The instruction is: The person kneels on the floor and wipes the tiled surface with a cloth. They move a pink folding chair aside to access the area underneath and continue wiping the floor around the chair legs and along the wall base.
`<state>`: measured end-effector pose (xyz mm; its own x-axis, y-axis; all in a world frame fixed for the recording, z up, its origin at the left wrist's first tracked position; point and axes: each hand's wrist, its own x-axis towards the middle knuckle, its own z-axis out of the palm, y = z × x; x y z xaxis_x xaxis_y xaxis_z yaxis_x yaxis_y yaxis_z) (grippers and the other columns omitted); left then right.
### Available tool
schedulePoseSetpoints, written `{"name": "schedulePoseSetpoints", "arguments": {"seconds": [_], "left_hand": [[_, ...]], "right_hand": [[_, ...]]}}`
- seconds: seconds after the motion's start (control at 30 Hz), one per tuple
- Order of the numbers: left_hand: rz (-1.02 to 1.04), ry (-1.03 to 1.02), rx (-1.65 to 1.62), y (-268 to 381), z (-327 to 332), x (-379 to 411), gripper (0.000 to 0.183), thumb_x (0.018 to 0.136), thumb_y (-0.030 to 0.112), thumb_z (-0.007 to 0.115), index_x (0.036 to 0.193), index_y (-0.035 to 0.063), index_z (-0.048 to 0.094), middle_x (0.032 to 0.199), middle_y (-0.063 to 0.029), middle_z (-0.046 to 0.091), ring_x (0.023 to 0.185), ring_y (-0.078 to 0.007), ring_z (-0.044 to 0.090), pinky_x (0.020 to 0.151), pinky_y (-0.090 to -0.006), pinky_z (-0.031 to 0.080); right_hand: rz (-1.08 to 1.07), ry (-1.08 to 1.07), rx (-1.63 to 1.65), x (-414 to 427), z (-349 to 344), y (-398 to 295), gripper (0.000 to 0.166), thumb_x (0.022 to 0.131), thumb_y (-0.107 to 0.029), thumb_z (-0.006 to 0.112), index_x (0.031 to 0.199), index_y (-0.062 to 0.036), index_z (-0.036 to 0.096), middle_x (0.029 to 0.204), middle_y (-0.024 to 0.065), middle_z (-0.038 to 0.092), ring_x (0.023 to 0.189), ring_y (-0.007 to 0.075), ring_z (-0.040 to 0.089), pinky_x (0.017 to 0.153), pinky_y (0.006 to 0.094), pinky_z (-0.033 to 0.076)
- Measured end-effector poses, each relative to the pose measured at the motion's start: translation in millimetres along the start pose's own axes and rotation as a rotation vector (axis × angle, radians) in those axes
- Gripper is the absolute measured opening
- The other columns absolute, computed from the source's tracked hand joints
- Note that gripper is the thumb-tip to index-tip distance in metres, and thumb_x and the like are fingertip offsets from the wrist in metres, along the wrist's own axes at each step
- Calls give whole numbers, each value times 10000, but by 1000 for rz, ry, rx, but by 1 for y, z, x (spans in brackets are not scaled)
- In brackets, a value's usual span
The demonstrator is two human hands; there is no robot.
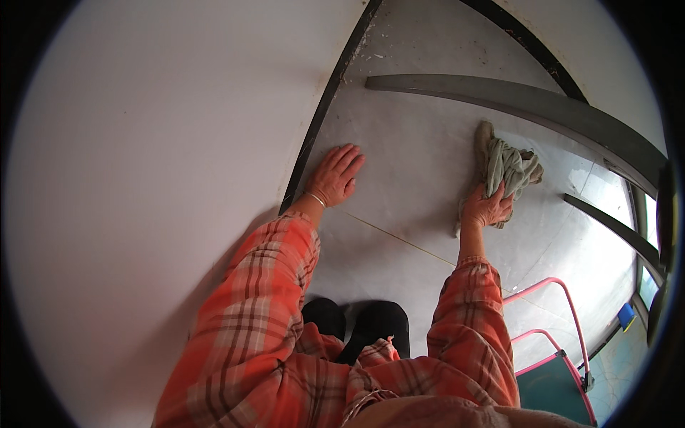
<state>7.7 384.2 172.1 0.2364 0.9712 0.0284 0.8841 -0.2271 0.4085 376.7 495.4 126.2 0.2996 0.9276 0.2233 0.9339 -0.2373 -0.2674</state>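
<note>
My left hand [337, 175] lies palm down on the grey tiled floor [406, 176], beside the black baseboard of the white wall, and holds nothing. Its fingers are slightly spread. Farther right, my right hand [486, 207] grips a crumpled grey-green cloth [505, 163] and presses it against the floor. A darker, brownish part of the cloth [484, 142] sticks out on its far left side. Part of the cloth is hidden under my fingers and palm.
The white wall [176, 134] fills the left. A dark grey bar [481, 93] crosses beyond the cloth; a second dark bar [610, 219] is at right. A pink tubular frame [570, 299] with a teal panel [554, 390] stands near my right elbow. Small debris [377, 56] lies along the far baseboard.
</note>
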Motion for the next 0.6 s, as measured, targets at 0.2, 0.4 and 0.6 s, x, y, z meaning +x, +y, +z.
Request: {"name": "schedulePoseSetpoints", "arguments": {"seconds": [0.2, 0.4, 0.6], "left_hand": [[-14, 3, -14, 4, 3, 4, 583, 784, 146, 597, 1355, 72, 506, 1446, -137, 425, 1352, -333, 386, 1135, -492, 328], [-22, 2, -55, 3, 0, 2, 584, 778, 129, 600, 1350, 65, 500, 1418, -155, 444, 1331, -352, 404, 1118, -503, 345], [8, -1, -53, 5, 4, 7, 571, 785, 124, 607, 1341, 57, 499, 1418, -142, 433, 1342, -335, 397, 1121, -477, 352]], "right_hand": [[-112, 21, 538, 42, -40, -44, 446, 826, -146, 681, 1247, -22, 602, 1279, 210, 507, 1155, 395, 526, 991, 455, 425], [-335, 38, 665, 99, -48, -150, 454, 796, -143, 718, 1231, -50, 625, 1287, 209, 511, 1161, 377, 517, 988, 468, 413], [-1021, -132, 332, 116, 30, -251, 497, 746, -261, 746, 1222, -361, 642, 1406, 71, 476, 1241, 386, 450, 936, 563, 402]]}}
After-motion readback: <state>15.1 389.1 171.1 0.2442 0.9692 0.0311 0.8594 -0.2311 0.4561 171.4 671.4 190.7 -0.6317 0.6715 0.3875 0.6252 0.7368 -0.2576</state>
